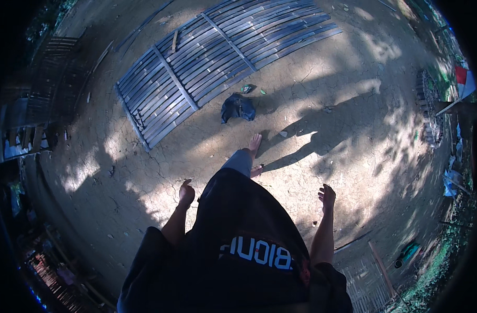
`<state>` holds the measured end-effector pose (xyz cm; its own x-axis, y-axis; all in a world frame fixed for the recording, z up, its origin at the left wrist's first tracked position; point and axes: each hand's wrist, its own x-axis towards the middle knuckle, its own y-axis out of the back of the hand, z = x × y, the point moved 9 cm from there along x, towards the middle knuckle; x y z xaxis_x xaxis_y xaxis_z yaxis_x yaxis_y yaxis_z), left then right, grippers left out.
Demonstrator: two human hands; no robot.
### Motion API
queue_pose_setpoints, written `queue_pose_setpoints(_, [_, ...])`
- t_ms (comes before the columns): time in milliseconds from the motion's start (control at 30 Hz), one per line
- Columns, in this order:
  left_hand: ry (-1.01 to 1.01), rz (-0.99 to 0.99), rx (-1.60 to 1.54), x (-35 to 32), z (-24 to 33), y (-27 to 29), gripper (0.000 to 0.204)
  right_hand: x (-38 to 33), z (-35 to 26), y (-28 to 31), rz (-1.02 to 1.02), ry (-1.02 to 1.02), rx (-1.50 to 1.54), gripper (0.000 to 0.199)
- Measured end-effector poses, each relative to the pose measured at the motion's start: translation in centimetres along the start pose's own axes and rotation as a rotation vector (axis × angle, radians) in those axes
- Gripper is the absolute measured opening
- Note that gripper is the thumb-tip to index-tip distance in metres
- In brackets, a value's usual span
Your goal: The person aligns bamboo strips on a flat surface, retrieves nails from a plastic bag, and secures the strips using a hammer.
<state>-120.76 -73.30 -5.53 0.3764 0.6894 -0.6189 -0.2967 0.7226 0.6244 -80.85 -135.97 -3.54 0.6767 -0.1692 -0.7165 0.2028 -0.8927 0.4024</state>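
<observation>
I stand on cracked bare earth, looking down at my dark shirt and bare feet (254, 143). My left hand (186, 193) hangs at my side with fingers loosely curled and holds nothing. My right hand (327, 196) hangs on the other side, fingers relaxed and apart, also holding nothing. Ahead of my feet lies a crumpled dark blue cloth (238, 108) on the ground. Beyond it a large flat panel of split bamboo slats (217, 52) lies on the earth.
A small green item (248, 88) lies by the cloth. A woven bamboo piece and a wooden pole (382, 268) lie at lower right. Stacked material (429, 104) stands at the right edge, wooden structures (50, 88) at the left. Tree shadows dapple the ground.
</observation>
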Motion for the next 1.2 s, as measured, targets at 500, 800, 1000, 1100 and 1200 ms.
queue_pose_setpoints(500, [0.143, -0.256, -0.614, 14.1, 27.6, -16.3, 0.05, 19.0, -26.8, -6.9, -0.238, -0.148, -0.336, 0.047])
queue_pose_setpoints(800, [0.394, 0.208, -0.995, 16.4, 30.4, -10.5, 0.043, 31.5, -44.1, -17.6, -0.531, 0.071, -0.877, 0.04])
queue_pose_setpoints(1000, [0.872, 0.35, -1.117, 11.6, 28.4, -16.7, 0.042, 42.1, -65.6, -34.7, -0.51, 0.233, -0.629, 0.041])
queue_pose_setpoints(1100, [0.755, 0.207, -1.11, 12.9, 36.3, -17.5, 0.047, 44.4, -75.3, -44.8, -0.629, 0.328, -0.73, 0.04])
queue_pose_setpoints(1200, [0.668, -0.064, -0.885, 18.5, 46.3, -16.0, 0.052, 46.5, -82.1, -54.7, -0.742, 0.429, -0.741, 0.042])
